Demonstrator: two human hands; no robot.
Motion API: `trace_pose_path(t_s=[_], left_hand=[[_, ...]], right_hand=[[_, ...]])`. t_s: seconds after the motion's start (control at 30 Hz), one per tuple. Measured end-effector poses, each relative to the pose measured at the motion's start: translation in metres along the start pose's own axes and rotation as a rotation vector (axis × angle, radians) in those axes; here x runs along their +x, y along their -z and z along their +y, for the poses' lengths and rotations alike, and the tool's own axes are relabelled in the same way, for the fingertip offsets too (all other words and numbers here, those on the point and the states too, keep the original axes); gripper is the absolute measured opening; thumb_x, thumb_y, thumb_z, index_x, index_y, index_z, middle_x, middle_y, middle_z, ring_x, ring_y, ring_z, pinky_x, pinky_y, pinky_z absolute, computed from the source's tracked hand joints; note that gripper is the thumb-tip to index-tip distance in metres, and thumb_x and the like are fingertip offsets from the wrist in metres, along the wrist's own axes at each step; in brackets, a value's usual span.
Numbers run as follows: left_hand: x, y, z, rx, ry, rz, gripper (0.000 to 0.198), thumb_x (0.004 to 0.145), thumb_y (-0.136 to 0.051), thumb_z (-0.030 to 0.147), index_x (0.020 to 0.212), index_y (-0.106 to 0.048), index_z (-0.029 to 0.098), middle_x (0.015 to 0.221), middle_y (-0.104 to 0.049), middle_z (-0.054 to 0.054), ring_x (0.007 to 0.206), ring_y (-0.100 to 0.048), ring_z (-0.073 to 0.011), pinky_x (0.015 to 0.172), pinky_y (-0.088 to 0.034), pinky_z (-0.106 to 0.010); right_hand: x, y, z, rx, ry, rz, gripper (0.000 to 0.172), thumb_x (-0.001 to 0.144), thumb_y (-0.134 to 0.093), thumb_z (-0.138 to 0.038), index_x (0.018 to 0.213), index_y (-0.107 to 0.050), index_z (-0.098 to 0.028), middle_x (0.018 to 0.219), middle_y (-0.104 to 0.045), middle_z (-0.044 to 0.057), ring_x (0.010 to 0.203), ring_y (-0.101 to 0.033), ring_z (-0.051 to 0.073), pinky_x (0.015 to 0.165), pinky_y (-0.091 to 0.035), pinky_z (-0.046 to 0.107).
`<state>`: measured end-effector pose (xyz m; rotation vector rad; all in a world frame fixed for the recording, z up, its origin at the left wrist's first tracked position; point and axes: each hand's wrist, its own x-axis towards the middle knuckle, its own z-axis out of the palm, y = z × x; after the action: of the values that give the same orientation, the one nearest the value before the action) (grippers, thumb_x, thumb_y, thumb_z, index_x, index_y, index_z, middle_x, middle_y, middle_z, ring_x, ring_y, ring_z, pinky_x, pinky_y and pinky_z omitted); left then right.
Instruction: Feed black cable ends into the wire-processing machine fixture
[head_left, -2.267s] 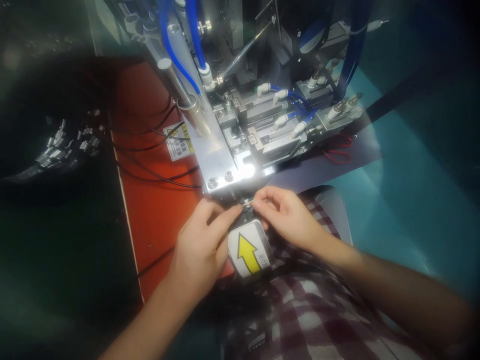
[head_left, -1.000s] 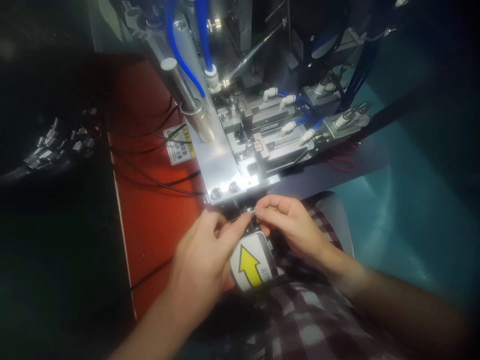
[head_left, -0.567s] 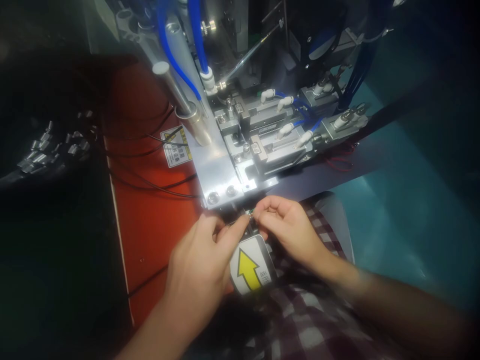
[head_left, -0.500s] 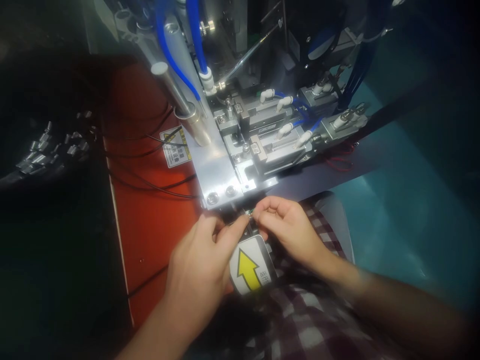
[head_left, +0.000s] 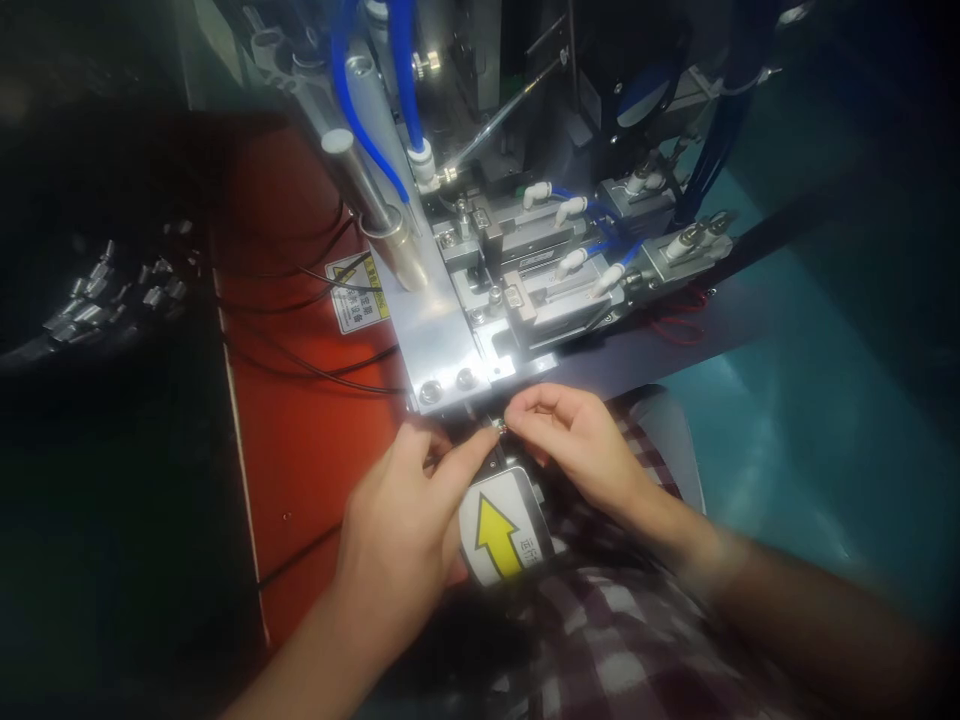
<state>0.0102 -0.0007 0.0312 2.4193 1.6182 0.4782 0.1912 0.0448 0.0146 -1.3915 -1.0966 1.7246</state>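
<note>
A small shiny metal part (head_left: 502,427) sits at the tip of my left thumb, just in front of the machine's metal plate (head_left: 450,345). My left hand (head_left: 401,520) is closed, its thumb pressed against that part and its other fingers partly hidden behind. Close by on the right, my right hand (head_left: 577,445) is pinched, thumb against forefinger, its fingertips almost touching the part. Whatever those fingertips may hold is too small to make out. Below both hands lies a white plate with a yellow arrow (head_left: 496,530), beside a dark fixture (head_left: 493,464).
Pneumatic cylinders (head_left: 562,300) with blue hoses (head_left: 405,90) stand beyond my hands. A steel post (head_left: 360,180) rises from the plate. Black cables (head_left: 300,365) cross the red tabletop (head_left: 292,450). Several loose metal pieces (head_left: 90,290) lie at the far left.
My right fingertips have drawn slightly up and away from the left thumb, so the small metal part shows more. The left hand stays nearly in place. The view has shifted slightly.
</note>
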Motion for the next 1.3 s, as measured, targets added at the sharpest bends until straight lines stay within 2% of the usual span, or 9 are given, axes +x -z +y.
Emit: trace_pose_path(t_s=[0.27, 0.47, 0.57, 0.73, 0.83, 0.97, 1.07, 1.2, 1.3], left_hand=[[-0.003, -0.002, -0.002, -0.048, -0.007, 0.006, 0.039, 0.086, -0.046, 0.014, 0.120, -0.061, 0.026, 0.090, -0.048, -0.003, 0.068, -0.054, -0.0125, 0.052, -0.045, -0.021], [-0.001, -0.001, -0.001, -0.051, -0.016, 0.022, 0.038, 0.086, -0.045, 0.009, 0.118, -0.062, 0.024, 0.086, -0.049, -0.002, 0.069, -0.054, -0.0125, 0.053, -0.044, -0.021], [-0.002, -0.002, -0.001, -0.070, 0.002, 0.013, 0.038, 0.086, -0.045, 0.007, 0.117, -0.060, 0.021, 0.089, -0.052, -0.002, 0.074, -0.056, -0.0140, 0.057, -0.046, -0.022], [-0.002, -0.003, -0.001, -0.101, 0.033, 0.004, 0.037, 0.086, -0.045, 0.007, 0.117, -0.058, 0.021, 0.093, -0.054, -0.002, 0.078, -0.056, -0.0145, 0.061, -0.046, -0.023], [-0.002, -0.002, 0.000, -0.104, 0.040, -0.004, 0.037, 0.085, -0.045, 0.007, 0.117, -0.058, 0.020, 0.093, -0.053, -0.002, 0.078, -0.056, -0.0150, 0.061, -0.046, -0.023], [-0.001, -0.001, 0.000, -0.111, 0.050, -0.019, 0.037, 0.084, -0.045, 0.008, 0.116, -0.059, 0.021, 0.092, -0.053, -0.003, 0.077, -0.056, -0.0155, 0.060, -0.046, -0.024], [-0.002, -0.002, 0.000, -0.121, 0.057, -0.030, 0.037, 0.084, -0.046, 0.009, 0.117, -0.058, 0.021, 0.092, -0.052, -0.003, 0.078, -0.056, -0.0162, 0.060, -0.047, -0.024], [-0.002, -0.002, -0.001, -0.133, 0.056, -0.039, 0.038, 0.084, -0.045, 0.011, 0.119, -0.057, 0.022, 0.095, -0.052, -0.003, 0.079, -0.056, -0.0163, 0.061, -0.047, -0.024], [-0.003, -0.002, -0.001, -0.140, 0.051, -0.034, 0.039, 0.083, -0.045, 0.011, 0.119, -0.057, 0.022, 0.097, -0.052, -0.003, 0.081, -0.056, -0.0164, 0.062, -0.047, -0.024]], right_hand=[[-0.004, -0.004, 0.007, -0.009, 0.067, 0.001, 0.014, 0.084, -0.062, -0.029, 0.076, -0.059, -0.018, 0.055, -0.046, -0.006, 0.049, -0.040, 0.009, 0.046, -0.032, 0.023], [-0.004, -0.004, 0.010, -0.172, 0.232, 0.053, 0.011, 0.086, -0.061, -0.027, 0.078, -0.061, -0.019, 0.067, -0.054, -0.002, 0.058, -0.047, 0.012, 0.053, -0.038, 0.026], [-0.003, -0.003, 0.008, -0.198, 0.260, 0.066, 0.010, 0.086, -0.062, -0.025, 0.079, -0.064, -0.018, 0.069, -0.058, -0.001, 0.061, -0.052, 0.013, 0.057, -0.042, 0.026], [-0.003, -0.001, 0.007, -0.163, 0.292, 0.104, 0.011, 0.088, -0.059, -0.020, 0.085, -0.069, -0.017, 0.086, -0.071, 0.003, 0.080, -0.065, 0.017, 0.070, -0.052, 0.028], [-0.005, 0.002, 0.008, -0.187, 0.309, 0.124, 0.011, 0.086, -0.060, -0.018, 0.088, -0.071, -0.017, 0.089, -0.072, 0.005, 0.084, -0.067, 0.019, 0.069, -0.053, 0.028], [-0.008, 0.006, 0.013, -0.253, 0.349, 0.127, 0.010, 0.085, -0.064, -0.018, 0.090, -0.072, -0.016, 0.087, -0.070, 0.006, 0.080, -0.066, 0.018, 0.061, -0.051, 0.027], [-0.009, 0.007, 0.015, -0.332, 0.452, 0.141, 0.009, 0.084, -0.065, -0.016, 0.089, -0.072, -0.016, 0.083, -0.067, 0.004, 0.072, -0.063, 0.015, 0.055, -0.047, 0.026], [-0.011, 0.006, 0.016, -0.427, 0.615, 0.182, 0.011, 0.084, -0.064, -0.010, 0.090, -0.073, -0.014, 0.079, -0.066, 0.004, 0.070, -0.061, 0.014, 0.057, -0.048, 0.026], [-0.013, 0.006, 0.017, -0.452, 0.668, 0.190, 0.014, 0.084, -0.063, -0.007, 0.093, -0.073, -0.013, 0.079, -0.067, 0.005, 0.071, -0.062, 0.014, 0.059, -0.050, 0.027]])
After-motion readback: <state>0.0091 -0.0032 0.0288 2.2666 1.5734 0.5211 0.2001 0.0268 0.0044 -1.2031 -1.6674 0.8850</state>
